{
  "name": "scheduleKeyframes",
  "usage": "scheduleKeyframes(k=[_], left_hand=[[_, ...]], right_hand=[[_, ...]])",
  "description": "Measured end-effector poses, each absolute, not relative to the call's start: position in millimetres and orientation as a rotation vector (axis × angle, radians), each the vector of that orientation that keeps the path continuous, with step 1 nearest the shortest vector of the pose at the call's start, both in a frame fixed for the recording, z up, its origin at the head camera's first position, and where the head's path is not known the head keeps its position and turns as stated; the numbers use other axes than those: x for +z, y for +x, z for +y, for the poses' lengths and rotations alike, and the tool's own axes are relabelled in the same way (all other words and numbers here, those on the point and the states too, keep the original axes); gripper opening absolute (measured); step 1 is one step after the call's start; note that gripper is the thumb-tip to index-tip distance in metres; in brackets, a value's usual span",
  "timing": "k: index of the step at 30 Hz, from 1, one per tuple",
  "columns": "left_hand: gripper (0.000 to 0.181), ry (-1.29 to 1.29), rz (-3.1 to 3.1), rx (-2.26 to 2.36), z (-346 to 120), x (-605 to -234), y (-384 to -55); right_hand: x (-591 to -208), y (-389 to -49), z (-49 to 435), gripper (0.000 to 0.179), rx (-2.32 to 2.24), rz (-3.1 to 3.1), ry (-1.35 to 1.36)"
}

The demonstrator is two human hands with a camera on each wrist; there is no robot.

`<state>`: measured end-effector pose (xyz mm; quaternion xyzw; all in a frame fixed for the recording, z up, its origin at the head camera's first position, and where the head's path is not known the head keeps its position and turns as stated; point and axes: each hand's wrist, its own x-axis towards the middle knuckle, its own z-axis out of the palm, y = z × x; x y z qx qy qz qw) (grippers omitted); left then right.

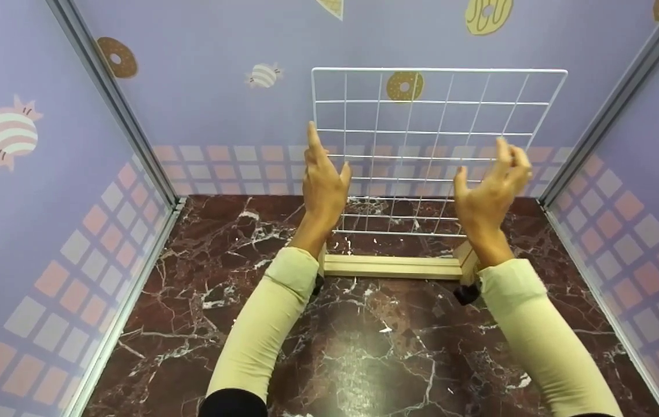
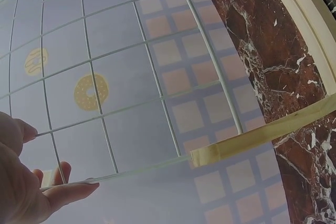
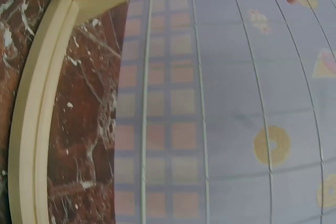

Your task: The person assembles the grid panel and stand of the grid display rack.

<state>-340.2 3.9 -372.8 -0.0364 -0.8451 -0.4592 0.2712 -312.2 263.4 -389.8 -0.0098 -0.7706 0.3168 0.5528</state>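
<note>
A white wire grid panel (image 1: 402, 132) stands upright, leaning slightly back, with its lower edge at a pale wooden frame (image 1: 393, 266). My left hand (image 1: 325, 182) grips the panel's left edge. Its index finger lies straight along the edge wire, and in the left wrist view the other fingertips (image 2: 64, 171) curl behind the mesh with the thumb in front. Over by the right edge, my right hand (image 1: 491, 194) has its fingers loosely bent and spread from the thumb. The wooden frame (image 3: 39, 114) shows a long bar and a side piece in the right wrist view.
Dark red marbled tabletop (image 1: 364, 347) lies under the frame, dotted with small white flecks. Patterned lilac walls (image 1: 208, 87) close in the back and both sides, with grey metal rails (image 1: 112, 104) at the corners.
</note>
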Motion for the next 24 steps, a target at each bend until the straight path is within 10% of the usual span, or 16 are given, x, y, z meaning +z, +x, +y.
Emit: scheduleKeyframes(k=[11, 24], left_hand=[[0.104, -0.106, -2.291, -1.229, 4, -371, -342], [0.105, -0.111, -2.293, -1.210, 5, -372, -341]], right_hand=[[-366, -306, 298, 0.106, 0.973, -2.048, -0.306], [-366, -307, 304, 0.106, 1.006, -2.062, -0.340]])
